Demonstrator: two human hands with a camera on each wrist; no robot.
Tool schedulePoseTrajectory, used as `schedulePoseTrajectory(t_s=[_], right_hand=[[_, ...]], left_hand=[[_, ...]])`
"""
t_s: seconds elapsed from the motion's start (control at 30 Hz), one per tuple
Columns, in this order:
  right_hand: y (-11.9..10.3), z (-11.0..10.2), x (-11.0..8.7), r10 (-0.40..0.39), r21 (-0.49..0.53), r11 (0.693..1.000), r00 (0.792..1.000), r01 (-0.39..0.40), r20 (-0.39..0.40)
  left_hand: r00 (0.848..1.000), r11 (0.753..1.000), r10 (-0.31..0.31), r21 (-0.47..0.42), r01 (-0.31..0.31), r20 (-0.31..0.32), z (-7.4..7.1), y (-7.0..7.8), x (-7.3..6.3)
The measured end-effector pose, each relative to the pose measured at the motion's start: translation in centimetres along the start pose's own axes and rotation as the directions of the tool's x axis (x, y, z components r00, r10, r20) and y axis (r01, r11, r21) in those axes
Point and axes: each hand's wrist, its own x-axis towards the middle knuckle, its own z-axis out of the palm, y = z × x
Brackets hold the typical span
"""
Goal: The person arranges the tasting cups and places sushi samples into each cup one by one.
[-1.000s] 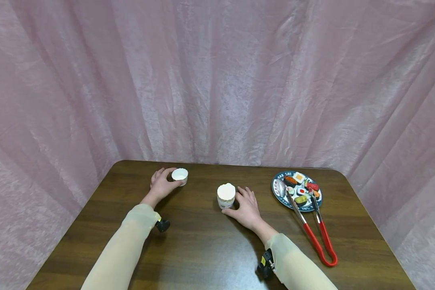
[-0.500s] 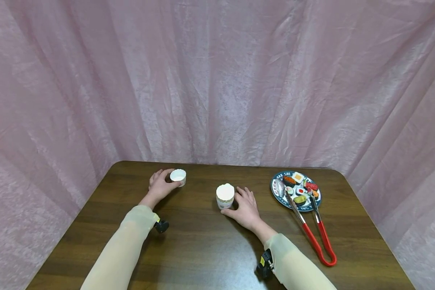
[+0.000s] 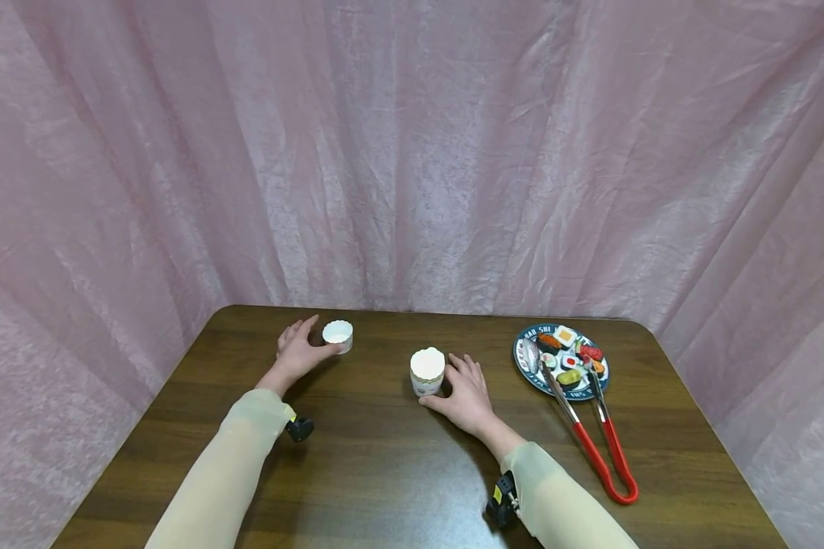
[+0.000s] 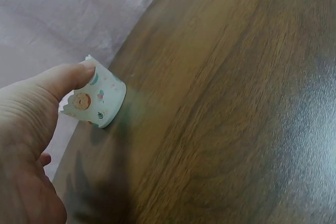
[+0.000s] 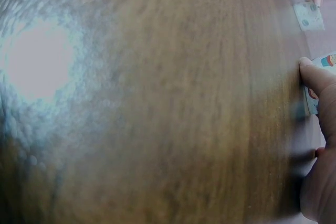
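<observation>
My left hand [image 3: 295, 355] is beside a small white paper baking cup [image 3: 339, 335] standing on the table. Its thumb [image 4: 76, 77] touches or nearly touches the cup's printed side, while the other fingers are spread away from the rim. Near the table's middle, my right hand [image 3: 465, 393] lies to the right of a second, taller-looking paper baking cup [image 3: 428, 372] with a gold scalloped rim. That hand's thumb is by the cup's base and its fingers reach along the right side, apparently lightly extended; contact is hard to tell.
To the right, a blue-rimmed plate [image 3: 522, 373] bears several toy sushi pieces. Metal tongs with red handles [image 3: 614, 461] lie across it, handles toward the front. A pink curtain [image 3: 412, 152] hangs behind the brown wooden table [image 3: 364, 457].
My left hand has drawn slightly left, its fingers parting from the far side of its cup, which has stayed put over the last half second. My right hand and its cup look still.
</observation>
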Motion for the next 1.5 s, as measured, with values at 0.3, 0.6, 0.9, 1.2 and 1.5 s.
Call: schedulePoseTrajectory(t_s=[0.3, 0.6, 0.9, 1.2, 1.5], right_hand=[[0.1, 0.1, 0.1, 0.002, 0.003, 1.0, 1.0, -0.002, 0.008], [0.0, 0.1, 0.0, 0.003, 0.004, 1.0, 1.0, -0.003, 0.001], [-0.1, 0.1, 0.0, 0.005, 0.012, 1.0, 1.0, -0.005, -0.001], [-0.1, -0.2, -0.2, 0.0, 0.015, 1.0, 1.0, 0.0, -0.004], [-0.2, -0.3, -0.2, -0.007, 0.01, 1.0, 1.0, 0.007, 0.001]], left_hand=[[1.0, 0.999, 0.012, 0.04, -0.012, 0.001, -1.4, 0.4, -0.2], [0.999, 0.997, 0.037, 0.071, -0.037, 0.001, -2.8, 0.5, -0.3], [0.995, 0.993, 0.099, 0.06, -0.097, -0.018, -3.6, 1.3, -0.7], [0.986, 0.983, 0.166, 0.084, -0.163, -0.027, -4.2, 2.7, -1.1], [0.968, 0.966, 0.248, 0.063, -0.251, 0.047, -3.6, 5.3, -2.2]])
